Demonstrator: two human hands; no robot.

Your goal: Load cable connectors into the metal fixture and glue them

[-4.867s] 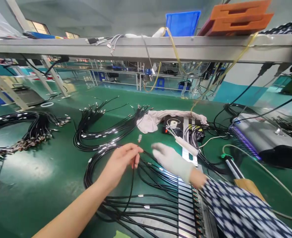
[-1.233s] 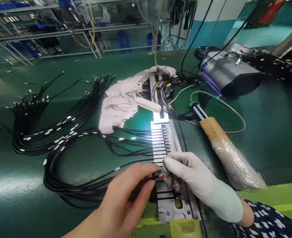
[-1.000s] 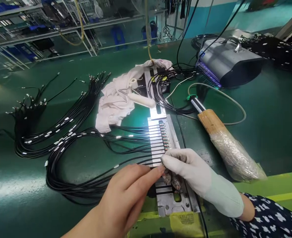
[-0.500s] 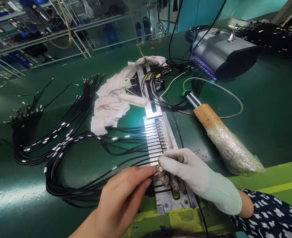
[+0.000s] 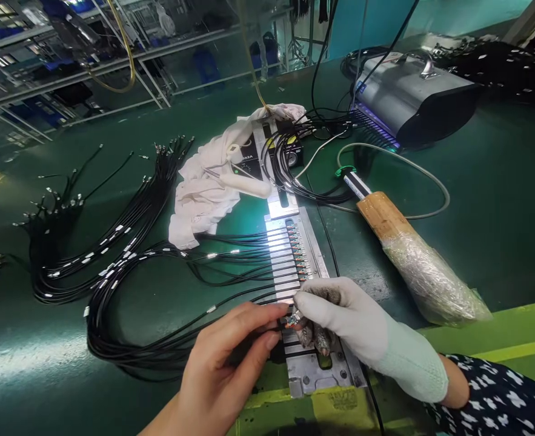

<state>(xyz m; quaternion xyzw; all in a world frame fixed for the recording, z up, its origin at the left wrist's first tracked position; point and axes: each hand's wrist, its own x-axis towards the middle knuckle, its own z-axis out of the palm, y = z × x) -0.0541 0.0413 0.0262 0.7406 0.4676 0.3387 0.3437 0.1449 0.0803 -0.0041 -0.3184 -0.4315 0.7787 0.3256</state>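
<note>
My bare left hand (image 5: 231, 351) pinches a black cable close to its end, over the near part of a slotted metal fixture (image 5: 301, 383). The thin metal connector (image 5: 293, 319) at that cable's tip, with a little orange by it, sits between the fingertips of my gloved right hand (image 5: 346, 321). Grey dirt marks the glove's fingers, which are curled above the fixture. Farther up, several black cables (image 5: 249, 259) lie side by side in the slots, their stripped ends towards the right. A looped cable bundle (image 5: 97, 321) runs in from the left; my fingers partly hide the nearest slots.
A white cloth (image 5: 203, 200) lies around a black control box (image 5: 249, 158) behind the fixture. To the right are a plastic-wrapped handle (image 5: 426, 266) with a cord and a grey metal housing (image 5: 417, 91). More cable bundles (image 5: 58, 236) lie at the left.
My left thumb has moved slightly down from the index finger, and more of the connector shows between my hands. The whole view has shifted slightly; the cables in the slots look the same.
</note>
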